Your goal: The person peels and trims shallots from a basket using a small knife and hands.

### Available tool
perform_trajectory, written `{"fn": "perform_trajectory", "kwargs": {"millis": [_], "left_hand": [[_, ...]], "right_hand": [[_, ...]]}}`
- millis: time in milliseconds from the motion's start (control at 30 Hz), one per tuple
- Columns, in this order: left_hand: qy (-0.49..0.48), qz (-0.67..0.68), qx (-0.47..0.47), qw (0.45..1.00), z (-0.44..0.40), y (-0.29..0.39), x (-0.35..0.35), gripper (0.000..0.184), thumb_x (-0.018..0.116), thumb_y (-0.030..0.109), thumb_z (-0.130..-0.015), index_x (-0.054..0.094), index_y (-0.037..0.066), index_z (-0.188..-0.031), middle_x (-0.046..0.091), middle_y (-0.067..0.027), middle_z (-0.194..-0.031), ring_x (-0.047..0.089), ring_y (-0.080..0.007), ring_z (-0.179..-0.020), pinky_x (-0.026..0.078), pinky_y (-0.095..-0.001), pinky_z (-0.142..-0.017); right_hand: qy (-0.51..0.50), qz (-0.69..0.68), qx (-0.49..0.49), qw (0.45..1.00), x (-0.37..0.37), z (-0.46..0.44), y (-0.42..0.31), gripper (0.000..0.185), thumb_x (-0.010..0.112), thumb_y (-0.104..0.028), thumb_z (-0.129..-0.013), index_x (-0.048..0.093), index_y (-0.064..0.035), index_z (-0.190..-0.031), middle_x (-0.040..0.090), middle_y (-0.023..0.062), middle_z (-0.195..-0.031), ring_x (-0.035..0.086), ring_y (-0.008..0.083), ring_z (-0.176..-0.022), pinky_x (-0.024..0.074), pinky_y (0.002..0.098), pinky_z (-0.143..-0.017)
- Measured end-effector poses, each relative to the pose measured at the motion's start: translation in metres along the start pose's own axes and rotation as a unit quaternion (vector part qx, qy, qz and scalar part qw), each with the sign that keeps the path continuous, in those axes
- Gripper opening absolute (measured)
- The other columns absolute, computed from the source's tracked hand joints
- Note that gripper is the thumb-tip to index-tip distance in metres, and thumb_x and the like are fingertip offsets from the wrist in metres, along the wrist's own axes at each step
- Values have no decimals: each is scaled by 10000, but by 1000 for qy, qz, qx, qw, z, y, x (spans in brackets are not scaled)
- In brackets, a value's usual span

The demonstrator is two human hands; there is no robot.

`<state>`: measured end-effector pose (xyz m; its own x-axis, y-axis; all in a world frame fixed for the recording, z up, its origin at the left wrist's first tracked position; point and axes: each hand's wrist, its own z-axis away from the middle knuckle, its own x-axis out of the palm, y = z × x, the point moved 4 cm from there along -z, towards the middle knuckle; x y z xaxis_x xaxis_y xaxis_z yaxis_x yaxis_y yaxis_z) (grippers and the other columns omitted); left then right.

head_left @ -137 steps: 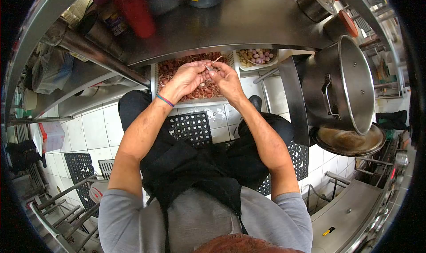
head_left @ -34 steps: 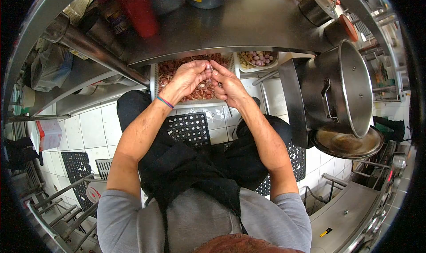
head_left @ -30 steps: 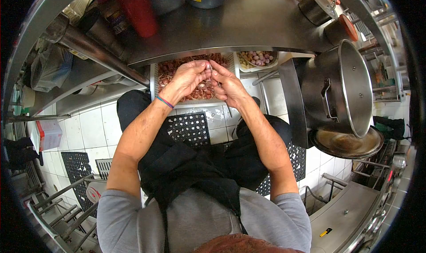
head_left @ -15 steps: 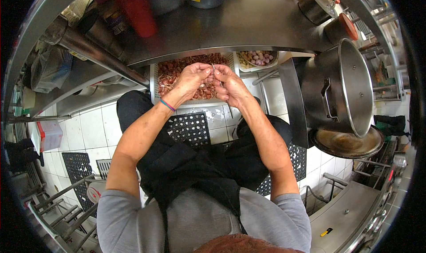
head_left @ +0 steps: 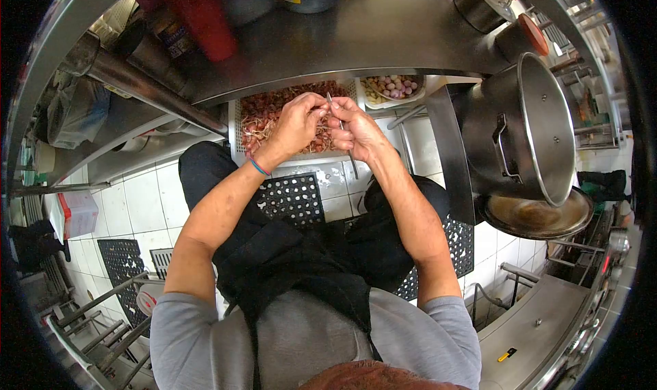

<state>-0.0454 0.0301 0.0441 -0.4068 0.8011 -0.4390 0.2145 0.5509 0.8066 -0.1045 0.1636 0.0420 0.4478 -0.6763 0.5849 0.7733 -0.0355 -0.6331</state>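
Observation:
My left hand (head_left: 300, 123) is closed in a pinch on a small shallot, mostly hidden by the fingers. Wrapped around a thin knife (head_left: 353, 163), my right hand (head_left: 356, 128) sits close beside it; one end of the knife shows above the fingertips and the other sticks out below the hand. Both hands are over a white perforated crate (head_left: 237, 130) that holds a heap of reddish-brown unpeeled shallots (head_left: 263, 102) with pale roots or stalks. To the right of the crate, a white container (head_left: 391, 105) has pale and purplish peeled shallots (head_left: 402, 86) in it.
A steel counter (head_left: 369, 34) overhangs the far side of the crate. At right stands a large steel pot (head_left: 496, 126) near a round brown-stained lid or pan (head_left: 540, 215). Black perforated mats (head_left: 291, 197) lie on the white tiles. A red tumbler (head_left: 202, 20) is on the counter.
My left fingers have shifted slightly at the pinch, and the knife has tilted a little in my right hand. The whole view has moved slightly.

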Motion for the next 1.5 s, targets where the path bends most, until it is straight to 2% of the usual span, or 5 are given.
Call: {"fn": "perform_trajectory", "kwargs": {"millis": [167, 433, 667, 867, 1500], "left_hand": [[3, 289, -186, 939, 4, -20, 15, 153, 593, 76, -924, 585, -35, -1028, 654, -88, -945, 614, -120, -862, 506, -260, -740], [25, 248, -225, 942, 9, -39, 16, 195, 605, 115, -924, 571, -41, -1036, 656, -81, -906, 593, -90, -767, 503, -236, -623], [19, 273, -209, 939, 6, -39, 16, 169, 589, 100, -928, 573, -15, -1051, 656, -80, -919, 609, -91, -803, 490, -227, -543], [-25, 339, -308, 889, 3, -18, 6, 219, 507, 61, -962, 557, -31, -1154, 644, -74, -1024, 606, -122, -859, 510, -246, -775], [-20, 470, -279, 837, 4, -35, 16, 226, 537, 63, -948, 542, -52, -1143, 641, -107, -1022, 615, -140, -840, 520, -267, -793]], "right_hand": [[6, 41, -37, 998, 7, 3, -5, 213, 512, -206, -982, 452, -113, -1164, 482, 12, -741, 296, 29, -443, 208, 196, -351], [98, 226, -212, 946, 5, -16, 10, 241, 547, -170, -966, 578, -59, -1178, 511, -18, -679, 340, 31, -419, 240, 213, -338], [54, 59, -68, 994, 2, -3, 0, 240, 514, -176, -977, 600, -71, -1174, 513, -13, -696, 305, 30, -422, 217, 200, -350], [-7, -32, -13, 999, 0, 0, -3, 262, 479, -193, -989, 588, -65, -1190, 487, -12, -729, 273, 28, -426, 201, 197, -357], [-37, -60, 2, 998, 2, -2, -2, 168, 507, -184, -975, 567, -51, -1058, 502, -12, -709, 290, 34, -424, 207, 204, -365]]}}
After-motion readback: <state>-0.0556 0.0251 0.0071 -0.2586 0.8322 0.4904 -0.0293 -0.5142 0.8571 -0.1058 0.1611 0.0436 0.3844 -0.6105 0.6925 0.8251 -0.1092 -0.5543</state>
